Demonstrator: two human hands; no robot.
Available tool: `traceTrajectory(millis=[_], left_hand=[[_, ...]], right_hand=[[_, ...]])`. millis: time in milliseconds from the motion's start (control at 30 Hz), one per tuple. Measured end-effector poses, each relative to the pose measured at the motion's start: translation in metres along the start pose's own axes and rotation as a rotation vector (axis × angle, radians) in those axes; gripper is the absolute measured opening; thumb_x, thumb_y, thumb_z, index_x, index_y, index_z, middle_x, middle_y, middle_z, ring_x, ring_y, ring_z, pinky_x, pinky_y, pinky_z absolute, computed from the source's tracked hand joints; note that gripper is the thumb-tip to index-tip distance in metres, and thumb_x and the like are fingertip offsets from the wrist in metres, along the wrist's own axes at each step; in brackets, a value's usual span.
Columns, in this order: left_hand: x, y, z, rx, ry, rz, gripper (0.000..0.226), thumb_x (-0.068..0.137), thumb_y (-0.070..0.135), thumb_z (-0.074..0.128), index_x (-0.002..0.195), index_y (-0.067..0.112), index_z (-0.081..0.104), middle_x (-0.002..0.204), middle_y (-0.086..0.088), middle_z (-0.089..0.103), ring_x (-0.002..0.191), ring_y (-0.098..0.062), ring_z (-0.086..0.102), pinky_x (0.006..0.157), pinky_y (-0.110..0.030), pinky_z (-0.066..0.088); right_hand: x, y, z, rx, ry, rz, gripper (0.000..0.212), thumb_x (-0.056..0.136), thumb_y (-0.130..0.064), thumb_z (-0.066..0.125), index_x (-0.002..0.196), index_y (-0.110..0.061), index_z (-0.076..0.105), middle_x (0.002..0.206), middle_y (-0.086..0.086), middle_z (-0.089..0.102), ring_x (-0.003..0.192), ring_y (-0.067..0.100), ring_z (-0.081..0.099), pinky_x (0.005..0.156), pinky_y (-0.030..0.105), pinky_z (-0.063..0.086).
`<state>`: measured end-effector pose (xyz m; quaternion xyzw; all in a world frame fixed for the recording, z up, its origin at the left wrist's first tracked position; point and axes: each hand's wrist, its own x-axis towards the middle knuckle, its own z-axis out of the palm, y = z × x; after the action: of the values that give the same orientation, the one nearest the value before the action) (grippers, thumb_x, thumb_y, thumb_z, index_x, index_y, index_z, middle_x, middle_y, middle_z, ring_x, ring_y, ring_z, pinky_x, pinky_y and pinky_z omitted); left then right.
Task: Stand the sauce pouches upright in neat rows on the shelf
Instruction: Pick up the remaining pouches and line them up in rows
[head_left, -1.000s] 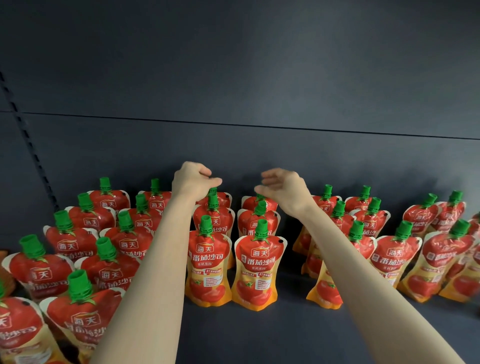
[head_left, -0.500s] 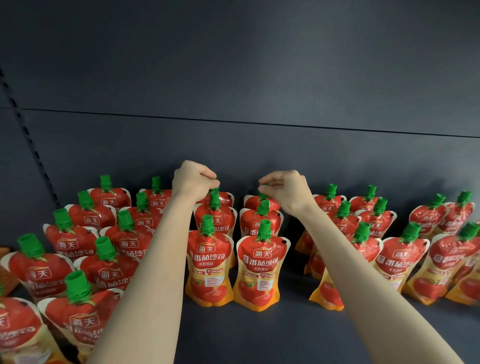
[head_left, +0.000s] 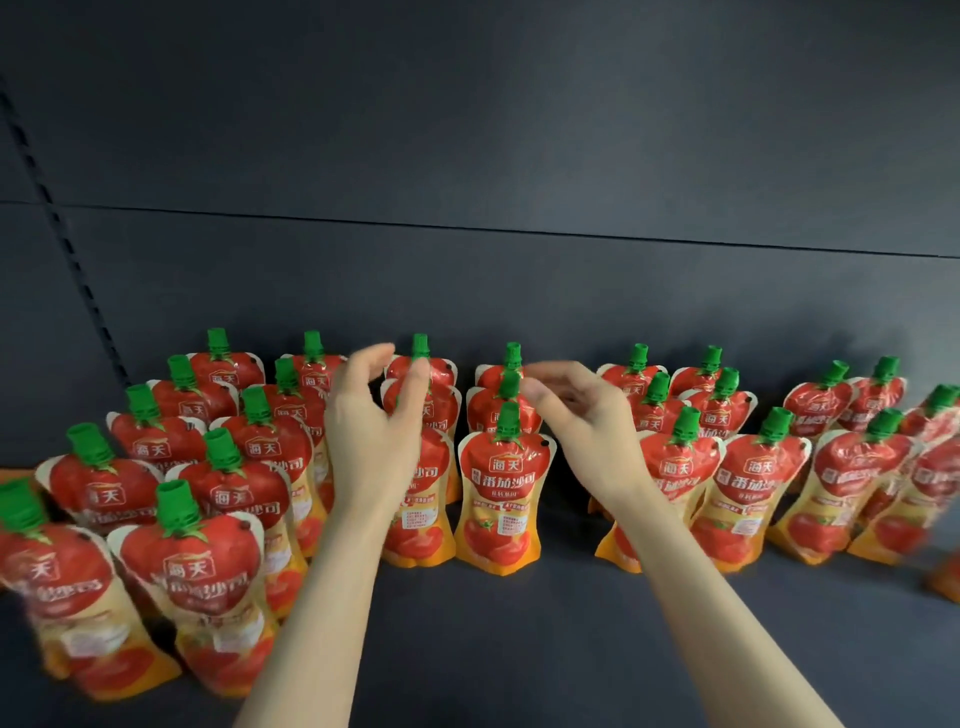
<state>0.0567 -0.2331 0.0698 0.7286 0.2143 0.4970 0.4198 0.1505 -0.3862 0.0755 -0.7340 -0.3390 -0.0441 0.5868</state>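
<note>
Red tomato sauce pouches with green screw caps stand upright in rows on the dark shelf (head_left: 519, 629). In the middle are two columns; the front pouch of the right column (head_left: 500, 499) stands fully in view. My left hand (head_left: 374, 436) hovers in front of the left middle column (head_left: 422, 525), fingers and thumb spread and holding nothing. To the right of the right column's caps, my right hand (head_left: 579, 421) hangs with loosely curled fingers, also empty. Both hands are motion-blurred.
More pouch rows fill the left (head_left: 182, 571) and the right (head_left: 753, 483) of the shelf. A gap separates the middle columns from the right group. The dark back panel (head_left: 467, 156) rises behind, with a slotted upright (head_left: 62, 244) at the left.
Both hands have let go of the back pouches' caps, opened and drawn back toward me. The two rear middle pouches now stand free.
</note>
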Motion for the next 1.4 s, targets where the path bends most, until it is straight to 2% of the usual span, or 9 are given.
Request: traceTrajectory(millis=[67, 133, 233, 367, 500, 700, 967, 1200, 1400], left_hand=[[-0.022, -0.008, -0.002, -0.001, 0.027, -0.022, 0.049, 0.084, 0.039, 0.064, 0.126, 0.020, 0.049, 0.121, 0.009, 0.048, 0.118, -0.009, 0.046, 0.096, -0.025, 0.038], [-0.042, -0.017, -0.005, 0.007, 0.034, -0.061, 0.067, 0.079, 0.041, 0.068, 0.135, 0.019, 0.038, 0.133, 0.004, 0.042, 0.125, -0.011, 0.040, 0.098, -0.025, 0.035], [-0.068, -0.033, -0.007, 0.019, 0.005, -0.089, 0.081, 0.076, 0.037, 0.072, 0.141, 0.015, 0.028, 0.142, -0.005, 0.036, 0.133, -0.015, 0.033, 0.102, -0.025, 0.031], [-0.086, -0.062, -0.008, 0.008, -0.103, -0.224, 0.089, 0.077, 0.033, 0.073, 0.145, 0.015, 0.019, 0.147, -0.007, 0.033, 0.136, -0.019, 0.032, 0.107, -0.032, 0.032], [-0.090, -0.083, -0.011, 0.050, -0.197, -0.304, 0.081, 0.078, 0.027, 0.073, 0.142, 0.011, 0.026, 0.140, -0.010, 0.043, 0.129, -0.023, 0.042, 0.096, -0.028, 0.036], [-0.090, -0.099, -0.012, 0.100, -0.231, -0.275, 0.066, 0.078, 0.026, 0.073, 0.133, 0.010, 0.040, 0.129, -0.011, 0.049, 0.121, -0.025, 0.048, 0.098, -0.037, 0.042], [-0.085, -0.106, -0.009, 0.115, -0.204, -0.258, 0.064, 0.079, 0.028, 0.072, 0.132, 0.010, 0.041, 0.127, -0.013, 0.049, 0.119, -0.028, 0.048, 0.097, -0.041, 0.043], [-0.086, -0.108, -0.010, 0.090, -0.194, -0.272, 0.062, 0.079, 0.027, 0.072, 0.131, 0.011, 0.042, 0.127, -0.011, 0.050, 0.118, -0.026, 0.048, 0.095, -0.037, 0.043], [-0.086, -0.109, -0.009, 0.092, -0.190, -0.270, 0.063, 0.079, 0.030, 0.071, 0.132, 0.012, 0.042, 0.127, -0.010, 0.050, 0.118, -0.025, 0.049, 0.095, -0.038, 0.045]], right_hand=[[-0.020, 0.002, 0.004, 0.051, 0.001, 0.022, 0.035, 0.084, -0.036, 0.065, 0.116, -0.020, 0.060, 0.109, -0.012, 0.066, 0.104, 0.001, 0.060, 0.090, 0.024, 0.050], [-0.040, 0.005, 0.008, 0.091, 0.006, 0.031, 0.046, 0.080, -0.037, 0.067, 0.121, -0.025, 0.052, 0.116, -0.019, 0.059, 0.108, -0.006, 0.055, 0.088, 0.013, 0.046], [-0.062, 0.014, 0.017, 0.147, 0.008, 0.069, 0.054, 0.079, -0.025, 0.071, 0.123, -0.033, 0.040, 0.113, -0.028, 0.052, 0.104, -0.019, 0.050, 0.080, 0.001, 0.041], [-0.082, 0.039, 0.032, 0.177, -0.027, 0.170, 0.058, 0.081, -0.017, 0.071, 0.129, -0.024, 0.038, 0.113, -0.024, 0.054, 0.101, -0.021, 0.051, 0.076, 0.000, 0.042], [-0.096, 0.068, 0.045, 0.097, -0.023, 0.287, 0.052, 0.079, -0.019, 0.073, 0.122, -0.025, 0.045, 0.110, -0.019, 0.060, 0.102, -0.009, 0.057, 0.086, 0.013, 0.050], [-0.102, 0.083, 0.057, -0.037, 0.015, 0.294, 0.038, 0.083, -0.016, 0.069, 0.115, -0.021, 0.050, 0.108, -0.013, 0.063, 0.098, -0.004, 0.058, 0.080, 0.010, 0.047], [-0.092, 0.087, 0.060, -0.068, -0.032, 0.303, 0.040, 0.086, -0.020, 0.066, 0.121, -0.022, 0.048, 0.116, -0.010, 0.060, 0.108, 0.006, 0.057, 0.095, 0.024, 0.046], [-0.088, 0.092, 0.056, -0.057, -0.070, 0.298, 0.036, 0.085, -0.018, 0.067, 0.115, -0.025, 0.049, 0.109, -0.018, 0.059, 0.102, -0.002, 0.057, 0.081, 0.008, 0.046], [-0.088, 0.093, 0.055, -0.026, -0.079, 0.289, 0.034, 0.086, -0.016, 0.065, 0.115, -0.024, 0.050, 0.112, -0.015, 0.059, 0.105, 0.000, 0.057, 0.082, 0.005, 0.046]])
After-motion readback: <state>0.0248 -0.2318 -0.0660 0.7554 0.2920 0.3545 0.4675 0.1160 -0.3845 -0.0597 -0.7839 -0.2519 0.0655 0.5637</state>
